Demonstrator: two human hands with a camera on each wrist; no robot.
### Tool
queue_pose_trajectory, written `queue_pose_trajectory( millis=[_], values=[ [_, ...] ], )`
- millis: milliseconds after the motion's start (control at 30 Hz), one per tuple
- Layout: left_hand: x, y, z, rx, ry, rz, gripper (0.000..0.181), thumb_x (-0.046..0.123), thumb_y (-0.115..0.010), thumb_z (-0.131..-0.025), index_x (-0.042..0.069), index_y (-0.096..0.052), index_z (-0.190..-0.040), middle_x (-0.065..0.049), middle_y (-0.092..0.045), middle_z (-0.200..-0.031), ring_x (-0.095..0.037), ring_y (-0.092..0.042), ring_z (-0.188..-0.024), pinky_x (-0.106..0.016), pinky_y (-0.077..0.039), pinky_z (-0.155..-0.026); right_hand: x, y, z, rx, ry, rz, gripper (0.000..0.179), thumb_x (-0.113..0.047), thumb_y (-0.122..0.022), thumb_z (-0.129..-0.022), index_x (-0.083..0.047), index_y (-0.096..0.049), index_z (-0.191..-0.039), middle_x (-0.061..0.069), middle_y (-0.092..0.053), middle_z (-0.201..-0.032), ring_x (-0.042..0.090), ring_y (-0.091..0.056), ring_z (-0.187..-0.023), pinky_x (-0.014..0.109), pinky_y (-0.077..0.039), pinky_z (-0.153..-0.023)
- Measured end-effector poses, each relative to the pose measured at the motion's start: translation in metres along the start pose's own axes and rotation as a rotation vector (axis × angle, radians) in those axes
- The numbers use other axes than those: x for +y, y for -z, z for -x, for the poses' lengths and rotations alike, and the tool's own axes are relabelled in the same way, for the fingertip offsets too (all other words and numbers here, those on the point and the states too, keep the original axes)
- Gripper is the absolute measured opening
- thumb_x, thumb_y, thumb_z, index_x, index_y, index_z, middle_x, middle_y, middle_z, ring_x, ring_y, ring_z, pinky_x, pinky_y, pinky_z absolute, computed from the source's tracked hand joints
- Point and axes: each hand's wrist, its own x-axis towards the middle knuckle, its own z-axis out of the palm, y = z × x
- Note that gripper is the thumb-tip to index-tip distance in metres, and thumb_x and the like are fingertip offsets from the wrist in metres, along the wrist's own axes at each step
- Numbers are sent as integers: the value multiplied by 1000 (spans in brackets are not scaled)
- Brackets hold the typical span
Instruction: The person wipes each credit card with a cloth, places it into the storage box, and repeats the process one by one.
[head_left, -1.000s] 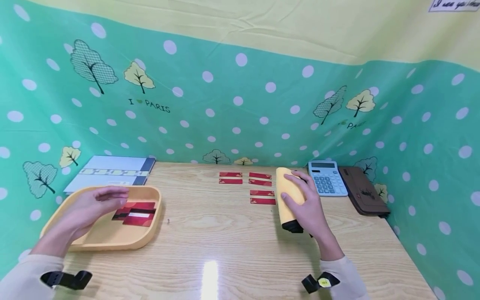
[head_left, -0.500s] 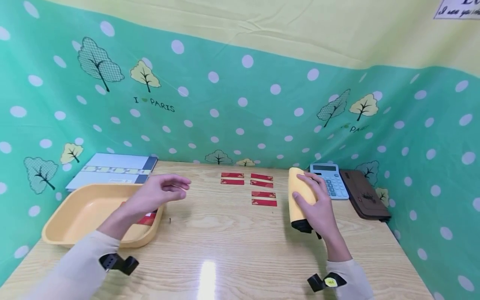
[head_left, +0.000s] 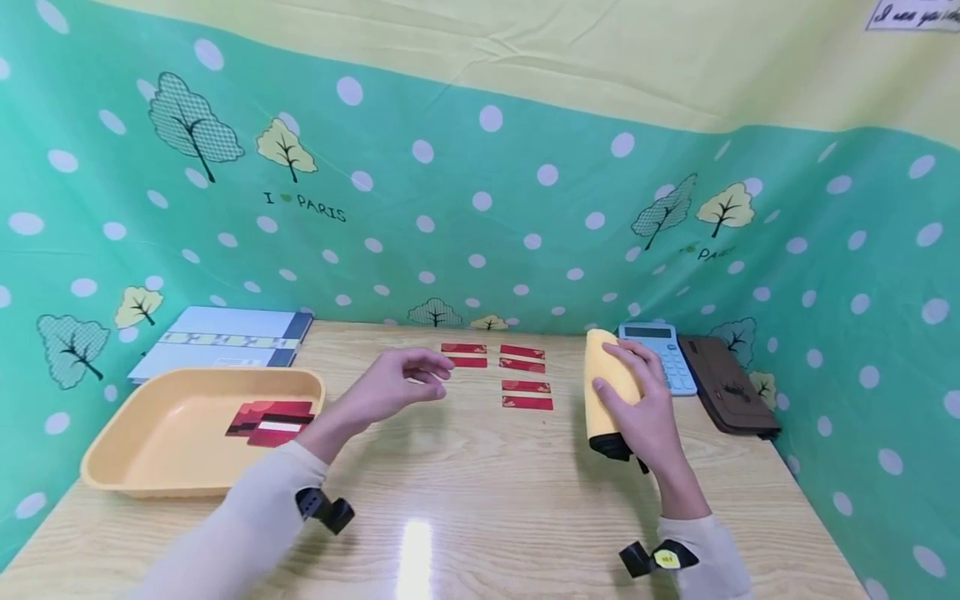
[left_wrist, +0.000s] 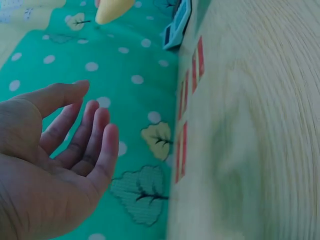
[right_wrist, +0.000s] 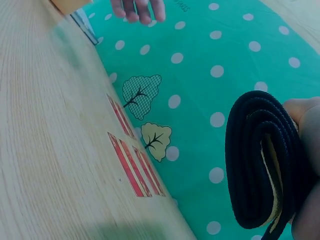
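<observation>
My right hand point(head_left: 651, 410) grips a yellow cloth roll point(head_left: 611, 385), held above the table at the right. Its black-edged end point(right_wrist: 245, 165), wound in several layers, faces the right wrist camera. My left hand point(head_left: 393, 387) hovers over the middle of the table, fingers loosely bent and thumb apart. Nothing lies between those fingers in the left wrist view, where the palm point(left_wrist: 50, 195) shows. Red strips point(head_left: 527, 402) lie in pairs on the table between my hands, the left fingertips overlapping the nearest pair in the head view.
A peach plastic tray point(head_left: 172, 483) stands at the left with red cards point(head_left: 281, 427) inside. Behind it lies a blue-grey folder point(head_left: 225, 329). At the back right are a blue calculator point(head_left: 678, 371) and a brown wallet point(head_left: 727, 387). A dotted cloth backdrop point(head_left: 480, 250) rises behind the table.
My left hand has moved right, from over the tray to above the middle of the table. My right hand has shifted a little right with the yellow roll.
</observation>
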Motion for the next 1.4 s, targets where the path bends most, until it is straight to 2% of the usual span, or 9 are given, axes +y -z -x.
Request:
queue_pose_trajectory(
  millis=[200, 300, 533, 767, 967, 1200, 1400],
  values=[
    [-20, -31, -30, 1, 16, 22, 38, 8, -77, -90, 6, -69, -127, -22, -70, -122, -18, -67, -100, -28, -59, -89, 1, 2, -1, 19, 27, -21, 51, -12, -75, -95, -21, -62, -143, 4, -42, -155, 12, -41, -121, 13, -43, -83],
    [-29, -44, -41, 7, 34, 20, 41, 8, -78, -89, 5, -69, -129, -21, -70, -121, -17, -65, -97, -26, -56, -85, 1, 1, 0, 19, 38, -25, 51, -12, -75, -94, -20, -62, -143, 5, -42, -155, 11, -41, -121, 12, -43, -83],
    [-40, -58, -55, 31, 54, 16, 40, 9, -78, -89, 5, -70, -128, -8, -71, -105, -16, -61, -86, -22, -50, -68, 0, 2, 0, 22, 36, -22, 50, -13, -74, -95, -21, -61, -143, 4, -41, -156, 12, -42, -121, 14, -43, -84],
    [-48, -68, -67, -6, 17, -12, 37, 9, -79, -88, 7, -71, -124, -4, -70, -96, -15, -58, -79, -21, -44, -60, 0, 3, -1, 24, 35, -35, 48, -13, -73, -96, -22, -62, -143, 3, -41, -155, 11, -43, -120, 13, -44, -84],
    [-53, -80, -76, -5, -2, -37, 38, 11, -82, -87, 8, -72, -123, -5, -68, -99, -16, -59, -83, -23, -49, -67, 1, 2, 0, 20, 49, -53, 47, -12, -73, -96, -20, -62, -142, 3, -42, -154, 10, -43, -120, 10, -45, -84],
    [-58, -88, -86, 17, 50, -60, 40, 12, -84, -84, 13, -72, -123, -4, -68, -100, -18, -61, -88, -27, -52, -78, 3, 3, 0, 17, 42, -46, 48, -13, -73, -97, -21, -62, -143, 3, -41, -155, 10, -43, -120, 11, -45, -84],
    [-60, -93, -92, 30, 50, -191, 47, 17, -88, -82, 16, -70, -126, -1, -63, -96, -15, -55, -84, -27, -49, -79, 3, 4, -1, 17, 39, -44, 48, -13, -73, -97, -21, -62, -143, 4, -41, -155, 11, -43, -121, 12, -45, -84]
  ],
)
